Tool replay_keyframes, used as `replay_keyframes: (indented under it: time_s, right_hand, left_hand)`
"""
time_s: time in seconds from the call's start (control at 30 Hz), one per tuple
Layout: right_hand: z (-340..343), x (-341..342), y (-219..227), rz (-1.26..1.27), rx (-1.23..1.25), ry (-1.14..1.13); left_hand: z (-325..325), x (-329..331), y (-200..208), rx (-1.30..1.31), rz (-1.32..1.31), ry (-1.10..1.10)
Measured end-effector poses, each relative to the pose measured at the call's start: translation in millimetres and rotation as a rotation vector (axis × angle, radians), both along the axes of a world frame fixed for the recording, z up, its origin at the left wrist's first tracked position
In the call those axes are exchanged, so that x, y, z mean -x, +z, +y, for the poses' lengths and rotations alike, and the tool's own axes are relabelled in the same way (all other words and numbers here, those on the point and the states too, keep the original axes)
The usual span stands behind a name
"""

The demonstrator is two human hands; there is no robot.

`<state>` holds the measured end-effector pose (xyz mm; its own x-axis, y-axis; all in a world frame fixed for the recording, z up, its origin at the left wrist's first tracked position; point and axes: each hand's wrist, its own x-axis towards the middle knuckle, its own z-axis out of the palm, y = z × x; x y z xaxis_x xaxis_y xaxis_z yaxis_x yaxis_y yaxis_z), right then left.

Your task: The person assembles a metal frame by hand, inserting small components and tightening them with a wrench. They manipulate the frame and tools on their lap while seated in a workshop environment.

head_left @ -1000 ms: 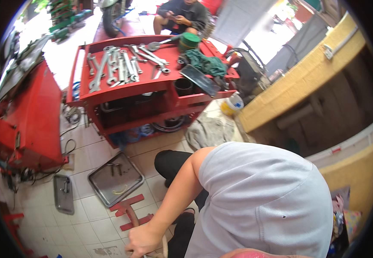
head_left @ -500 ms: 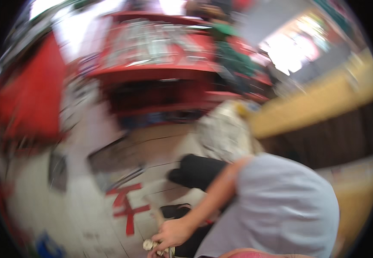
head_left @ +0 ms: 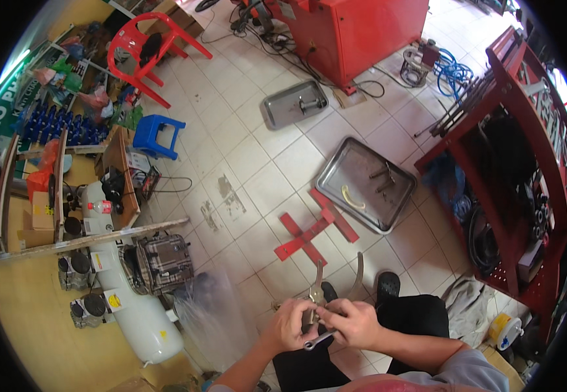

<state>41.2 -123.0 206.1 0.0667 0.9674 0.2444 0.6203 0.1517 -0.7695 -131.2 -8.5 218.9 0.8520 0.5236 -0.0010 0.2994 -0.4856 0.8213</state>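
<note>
Both my hands are together above my lap, low in the view. My left hand (head_left: 293, 325) closes its fingers around a metal piece with a curved, flat arm (head_left: 317, 279) that points away from me. My right hand (head_left: 355, 324) presses its fingers against the same piece. A wrench (head_left: 320, 339) sticks out beneath my right fingers, its ring end towards me. A second curved metal arm (head_left: 360, 269) rises beyond my right hand; whether it joins the held piece I cannot tell. My fingers hide the middle of the piece.
A red metal cross-shaped stand (head_left: 313, 232) lies on the tiles ahead. Beyond it are a metal tray (head_left: 388, 202) with a curved piece and small parts, and another tray (head_left: 280, 108). A red tool rack (head_left: 453, 140) stands right; a white tank (head_left: 146, 333) lies left.
The view has swung sharply and is steadier. Earlier one arm reached low with small metal parts in its hand; now both hands are together on the metal piece, with the wrench showing.
</note>
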Motion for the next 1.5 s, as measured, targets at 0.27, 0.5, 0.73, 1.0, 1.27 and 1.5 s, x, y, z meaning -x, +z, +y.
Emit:
replay_keyframes:
  time_s: [0.27, 0.5, 0.73, 1.0, 1.27, 1.5]
  right_hand:
    - [-30.2, 0.1, 15.7, -0.014, -0.113, -0.029]
    - [-79.5, 24.2, 32.3, 0.023, -0.100, -0.083]
    - [-98.0, 16.5, 51.2, 0.354, -0.120, -0.135]
    - [-131.3, 0.8, 71.3, 0.159, -0.134, -0.026]
    - [-155.1, -10.2, 81.6, 0.264, -0.096, 0.072]
    - [-158.7, -14.1, 84.4, 0.169, -0.092, 0.114]
  left_hand:
    - [-27.9, -0.1, 22.9, -0.036, 0.116, -0.128]
    - [-68.7, 8.0, 52.7, -0.133, 0.117, -0.110]
    - [-90.5, 1.0, 59.6, 0.012, -0.113, -0.057]
    - [-123.8, 5.1, 85.8, 0.055, 0.117, -0.189]
    - [-145.3, -4.1, 96.6, -0.089, 0.045, -0.251]
    - [-151.5, -5.3, 94.7, -0.037, 0.080, -0.247]
